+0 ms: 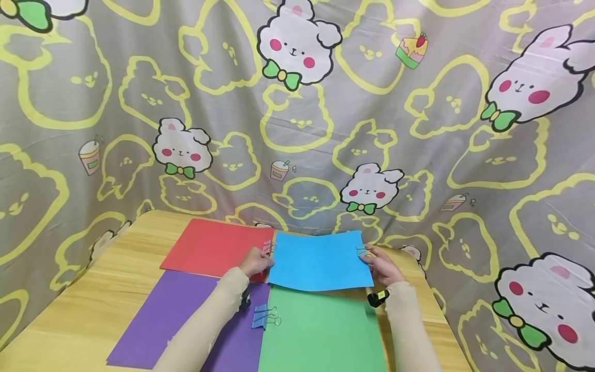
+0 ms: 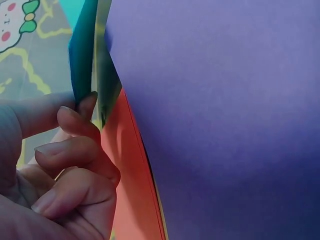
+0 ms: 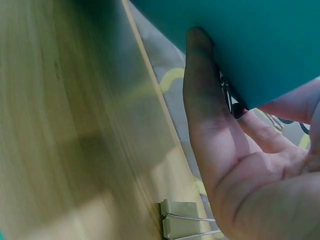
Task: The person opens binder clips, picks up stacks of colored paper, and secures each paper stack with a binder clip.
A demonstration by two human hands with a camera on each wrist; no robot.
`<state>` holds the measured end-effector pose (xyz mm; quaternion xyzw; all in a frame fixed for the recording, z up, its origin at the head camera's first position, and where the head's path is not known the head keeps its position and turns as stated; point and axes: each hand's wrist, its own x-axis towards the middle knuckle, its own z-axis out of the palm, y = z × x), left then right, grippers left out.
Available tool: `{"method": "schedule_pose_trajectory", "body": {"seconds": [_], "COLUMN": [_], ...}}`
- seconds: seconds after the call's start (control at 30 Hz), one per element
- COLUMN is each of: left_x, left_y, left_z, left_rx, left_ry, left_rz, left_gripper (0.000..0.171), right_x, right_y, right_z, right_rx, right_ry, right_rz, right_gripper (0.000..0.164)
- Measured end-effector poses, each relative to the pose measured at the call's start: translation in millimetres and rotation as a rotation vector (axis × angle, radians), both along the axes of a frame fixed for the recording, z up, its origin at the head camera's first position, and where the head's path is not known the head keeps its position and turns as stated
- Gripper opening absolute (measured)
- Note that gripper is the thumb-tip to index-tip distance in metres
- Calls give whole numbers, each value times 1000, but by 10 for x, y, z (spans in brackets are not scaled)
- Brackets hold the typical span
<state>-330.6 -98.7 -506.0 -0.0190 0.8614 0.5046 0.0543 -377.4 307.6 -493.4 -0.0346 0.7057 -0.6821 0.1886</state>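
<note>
A blue sheet of paper [image 1: 321,261] is held up over the back of the table, its lower edge sagging above a green sheet [image 1: 325,330]. My left hand [image 1: 257,262] pinches its left edge between thumb and forefinger, the other fingers curled in the left wrist view. At the opposite edge, my right hand [image 1: 383,266] grips the sheet beside a blue binder clip [image 1: 363,251]. The metal handles [image 3: 226,92] of that clip show between fingers and paper in the right wrist view. Close to my left hand, a pink binder clip [image 1: 267,246] sits at the red sheet's right edge.
Red [image 1: 218,245] and purple [image 1: 181,315] sheets lie on the left of the wooden table [image 1: 107,274]. Another blue binder clip [image 1: 260,316] grips the purple sheet's right edge. A pale binder clip [image 3: 181,219] is at the table edge. A patterned curtain [image 1: 302,170] hangs behind.
</note>
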Motion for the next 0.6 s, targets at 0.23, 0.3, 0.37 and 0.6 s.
{"method": "schedule_pose_trajectory", "body": {"seconds": [0.23,0.3,0.37,0.6], "left_x": [-23,-25,-24,-17], "left_y": [8,5,-1,-23], "left_z": [-38,-49,-51,-30], "left_rx": [-1,2,0,-7], "left_ry": [-11,-9,-1,17], "left_rz": [-18,-23,-25,-22], "left_gripper": [40,44,46,51], "right_x": [-18,-30,-43,-78], "right_y": [-56,-69,-81,-116], "right_z": [-13,-19,-25,-43], "right_rx": [8,2,-2,11], "right_ry": [6,-2,-8,3], "right_rz": [-6,-11,-16,-12], "right_gripper": [60,61,63,65]}}
